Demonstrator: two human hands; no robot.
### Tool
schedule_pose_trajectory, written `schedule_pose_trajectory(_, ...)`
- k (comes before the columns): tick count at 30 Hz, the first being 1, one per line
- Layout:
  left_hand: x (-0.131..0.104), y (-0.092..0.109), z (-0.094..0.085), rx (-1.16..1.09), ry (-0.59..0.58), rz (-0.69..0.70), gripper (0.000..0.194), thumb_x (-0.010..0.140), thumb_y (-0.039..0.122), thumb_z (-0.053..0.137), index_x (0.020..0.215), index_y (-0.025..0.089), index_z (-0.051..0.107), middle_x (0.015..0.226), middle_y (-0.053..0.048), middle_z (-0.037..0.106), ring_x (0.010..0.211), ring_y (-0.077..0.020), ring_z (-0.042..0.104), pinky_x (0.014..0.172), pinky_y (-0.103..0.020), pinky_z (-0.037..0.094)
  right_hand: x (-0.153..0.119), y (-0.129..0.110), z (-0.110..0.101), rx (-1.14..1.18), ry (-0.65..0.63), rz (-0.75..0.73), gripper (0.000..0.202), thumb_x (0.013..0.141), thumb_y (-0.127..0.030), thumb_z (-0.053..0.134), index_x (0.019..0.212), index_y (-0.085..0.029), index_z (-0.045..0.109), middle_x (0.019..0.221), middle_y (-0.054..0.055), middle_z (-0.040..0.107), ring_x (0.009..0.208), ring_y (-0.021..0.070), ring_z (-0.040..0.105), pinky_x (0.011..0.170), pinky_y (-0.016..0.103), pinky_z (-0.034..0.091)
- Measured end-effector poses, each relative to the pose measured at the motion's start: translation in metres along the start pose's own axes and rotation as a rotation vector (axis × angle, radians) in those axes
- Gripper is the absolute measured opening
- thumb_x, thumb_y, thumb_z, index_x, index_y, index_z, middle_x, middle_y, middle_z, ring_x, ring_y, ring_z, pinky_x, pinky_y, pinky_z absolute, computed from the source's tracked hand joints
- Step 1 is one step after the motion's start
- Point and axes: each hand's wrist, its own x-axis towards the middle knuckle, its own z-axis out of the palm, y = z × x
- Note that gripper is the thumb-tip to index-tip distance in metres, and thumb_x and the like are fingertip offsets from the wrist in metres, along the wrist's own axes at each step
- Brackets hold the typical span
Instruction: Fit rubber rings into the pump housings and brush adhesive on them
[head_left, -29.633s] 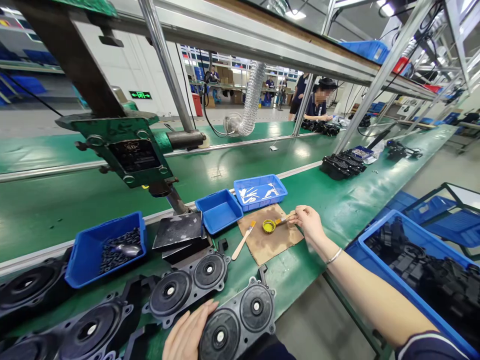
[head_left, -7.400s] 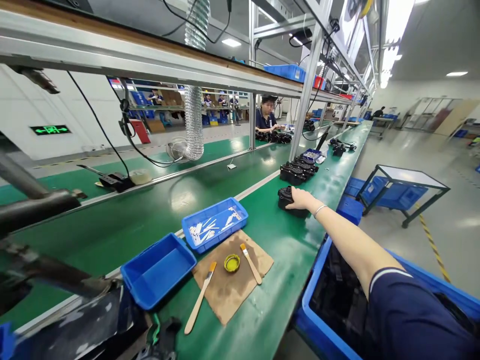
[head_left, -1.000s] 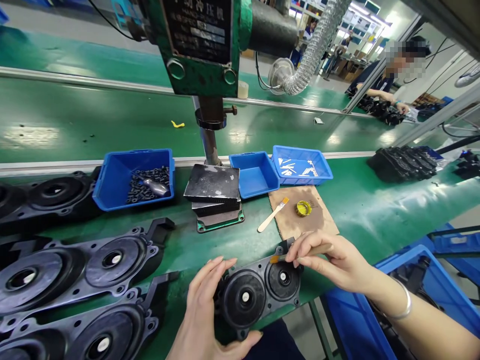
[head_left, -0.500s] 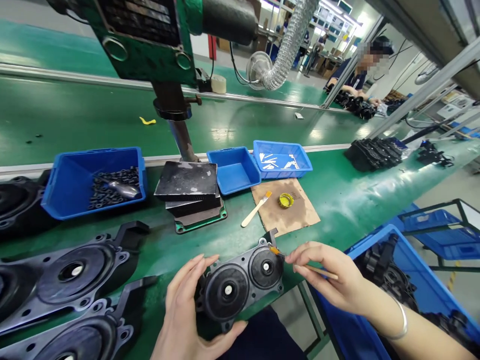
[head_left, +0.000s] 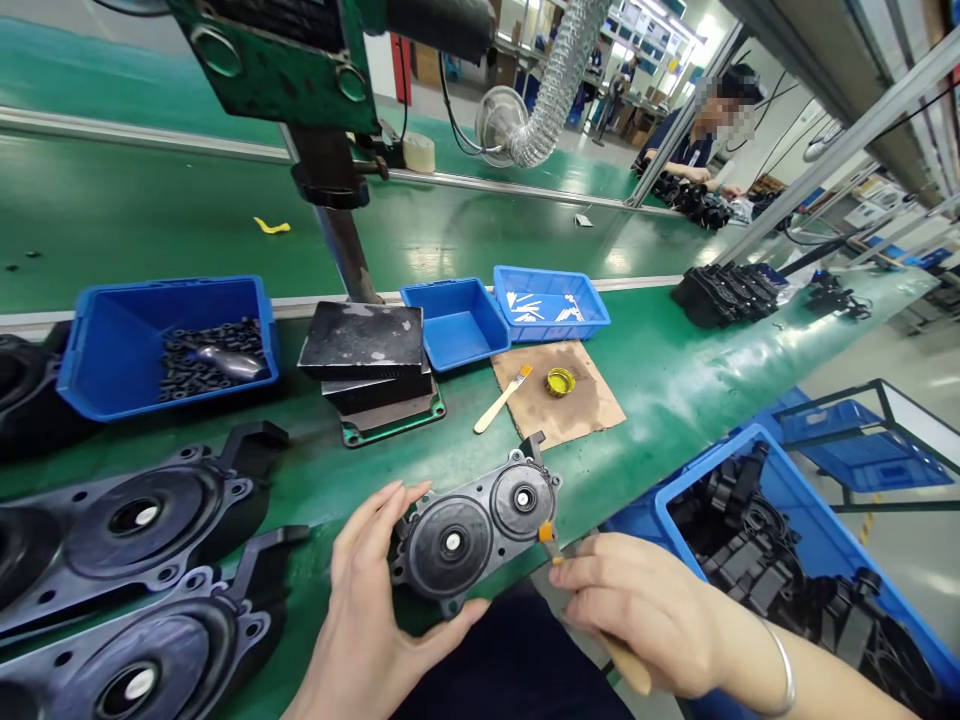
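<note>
The black housing (head_left: 480,525) sits gripped in the left hand (head_left: 371,620) at the desk (head_left: 675,370) edge. The right hand (head_left: 637,620) pinches a small brush (head_left: 547,537) against its rim; greasing looks underway, not finished.

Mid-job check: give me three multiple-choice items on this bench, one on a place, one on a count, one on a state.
1. Where is the yellow cap?
A. on the brown mat
B. in a blue bin
C. on the floor

2. How many brushes show?
A. one
B. two
C. four

3. How is the black twin-disc part held?
A. lying free
B. gripped by the left hand
C. clamped in the press

A: the cap sits on the mat.
B: spare brush on the mat, small brush in the right hand.
B: the left hand's fingers wrap its end.
</note>
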Motion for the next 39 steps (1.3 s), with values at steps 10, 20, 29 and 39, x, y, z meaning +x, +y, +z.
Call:
schedule_pose_trajectory(10, -0.002, 0.001, 0.0, -0.051, -0.021, -0.053, 0.093, 0.084, 0.047, 0.077, 0.156, 0.019, 0.025, 0.143, -0.016, 0.054, 0.141, -0.0349, 0.042, 0.113, -0.051, 0.046, 0.025, -0.001, 0.014, -0.079, 0.037, -0.289, 0.019, 0.099, -0.016, 0.053, 0.103, -0.007, 0.069, 0.101, 0.02, 0.078, 0.086, 0.0239, 0.073, 0.084, 0.037, 0.065)
schedule_pose_trajectory(20, -0.002, 0.002, -0.001, -0.044, -0.021, -0.046, 0.091, 0.086, 0.049, 0.075, 0.156, 0.017, 0.026, 0.141, -0.016, 0.054, 0.142, -0.0333, 0.041, 0.115, -0.049, 0.044, 0.012, 0.002, 0.0, -0.101, -0.072, -0.205, 0.033, 0.107, -0.02, 0.034, 0.114, -0.008, 0.063, 0.104, 0.02, 0.078, 0.093, 0.0259, 0.076, 0.086, 0.04, 0.065)
schedule_pose_trajectory(29, -0.001, 0.002, -0.001, -0.032, -0.025, -0.041, 0.089, 0.085, 0.047, 0.076, 0.154, 0.017, 0.028, 0.141, -0.015, 0.055, 0.143, -0.0333, 0.041, 0.114, -0.047, 0.044, 0.021, 0.002, -0.002, 0.405, 0.301, 0.283, 0.043, 0.099, -0.005, 0.05, 0.134, -0.029, 0.04, 0.103, 0.008, 0.07, 0.08, 0.0166, 0.073, 0.07, 0.028, 0.064)
schedule_pose_trajectory(39, -0.001, -0.001, -0.002, -0.002, -0.044, -0.01, 0.098, 0.084, 0.047, 0.078, 0.159, 0.015, 0.022, 0.141, -0.017, 0.055, 0.143, -0.0328, 0.04, 0.111, -0.046, 0.045, 0.069, 0.039, 0.001, 0.307, 0.058, 0.264, 0.014, 0.103, -0.018, 0.057, 0.111, -0.02, 0.046, 0.091, 0.002, 0.064, 0.075, 0.0125, 0.07, 0.069, 0.023, 0.059)
